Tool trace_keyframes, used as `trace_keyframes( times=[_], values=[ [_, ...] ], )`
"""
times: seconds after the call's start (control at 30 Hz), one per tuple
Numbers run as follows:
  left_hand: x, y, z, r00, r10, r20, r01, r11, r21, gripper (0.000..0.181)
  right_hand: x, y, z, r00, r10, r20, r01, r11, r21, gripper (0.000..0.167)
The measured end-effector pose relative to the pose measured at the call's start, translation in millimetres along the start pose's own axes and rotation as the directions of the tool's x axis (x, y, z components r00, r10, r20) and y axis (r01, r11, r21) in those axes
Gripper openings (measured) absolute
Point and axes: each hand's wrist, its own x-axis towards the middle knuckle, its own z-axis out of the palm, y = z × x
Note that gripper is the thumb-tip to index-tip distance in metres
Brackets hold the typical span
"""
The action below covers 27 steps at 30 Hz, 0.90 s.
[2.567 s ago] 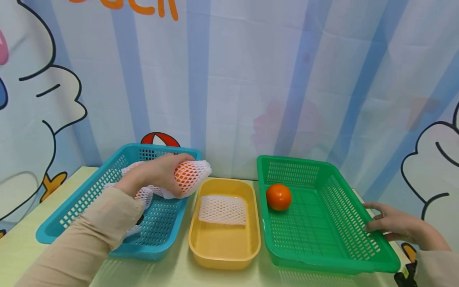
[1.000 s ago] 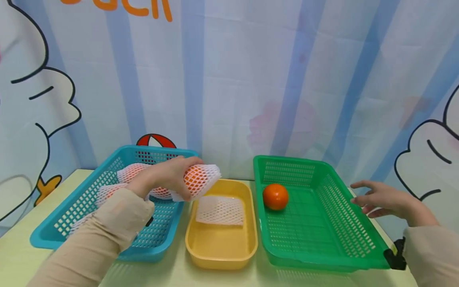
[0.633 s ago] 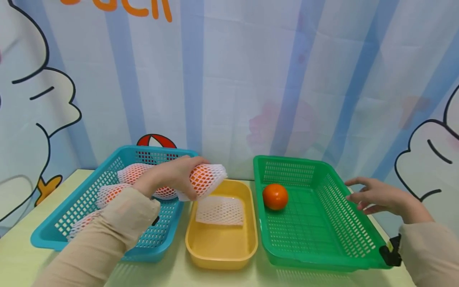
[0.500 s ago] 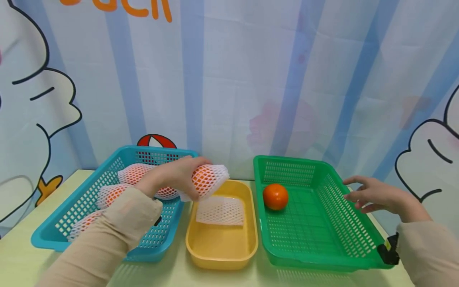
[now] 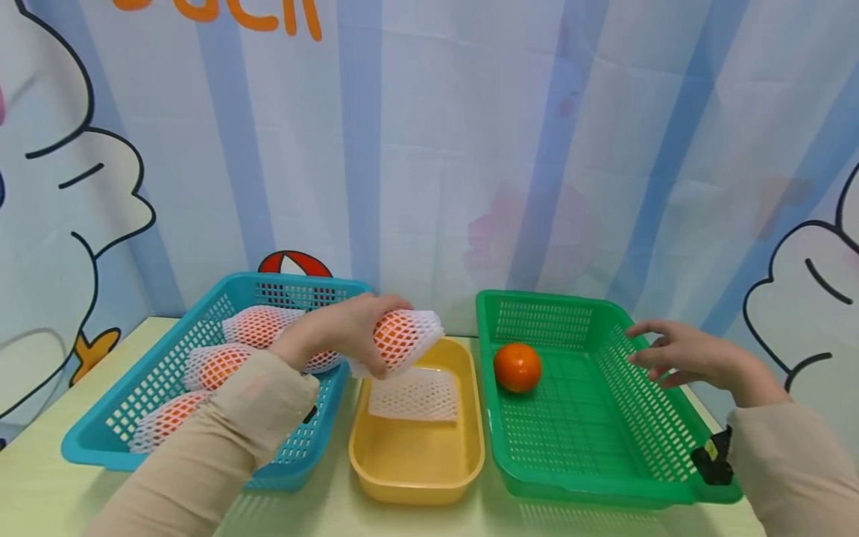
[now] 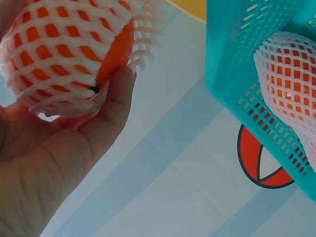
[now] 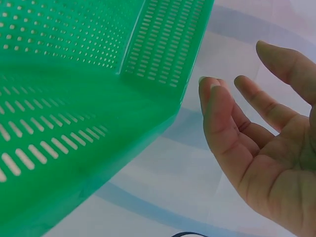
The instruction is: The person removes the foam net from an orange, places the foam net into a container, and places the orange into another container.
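My left hand (image 5: 352,328) grips an orange fruit in a white foam net (image 5: 400,339) above the back left of the yellow tray (image 5: 416,455). In the left wrist view, fingers and thumb curl round the netted fruit (image 6: 54,54), and bare orange skin shows at one side of the net. Over the right side of the green basket (image 5: 577,485), my right hand (image 5: 698,358) hangs with relaxed, parted fingers, holding nothing. A bare orange fruit (image 5: 517,368) lies at that basket's left side. An empty foam net (image 5: 414,395) lies flat in the yellow tray.
On the left stands a blue basket (image 5: 295,477) with several netted fruits (image 5: 218,365), partly hidden by my left arm. The three containers stand side by side on a pale table (image 5: 322,514). A patterned curtain (image 5: 429,149) hangs behind them.
My left hand has carried the netted fruit rightward from the blue basket to above the yellow tray. My right hand has let go of the green basket's right rim and moved left over it.
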Motion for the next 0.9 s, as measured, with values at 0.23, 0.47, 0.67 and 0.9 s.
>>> trace_keyframes(
  times=[0.23,0.47,0.67,0.9],
  values=[
    [3.3,4.6,2.6,0.999,0.044,0.024,-0.044,0.999,-0.012,0.076,3.9,-10,6,1.000,-0.026,0.000,0.026,0.999,-0.020,0.067],
    [5.6,7.9,3.5,0.998,0.057,0.031,-0.056,0.998,-0.011,0.077,8.2,-18,11,0.999,-0.037,0.005,0.037,0.999,-0.028,0.063],
    [6.5,9.9,5.3,0.998,0.046,0.040,-0.045,0.999,-0.029,0.077,15.1,-26,16,0.998,-0.061,0.019,0.062,0.998,-0.029,0.061],
    [12.2,16.4,8.8,0.996,0.071,0.053,-0.068,0.996,-0.051,0.077,20.4,-34,21,0.996,-0.079,0.029,0.079,0.997,-0.004,0.059]
  ],
)
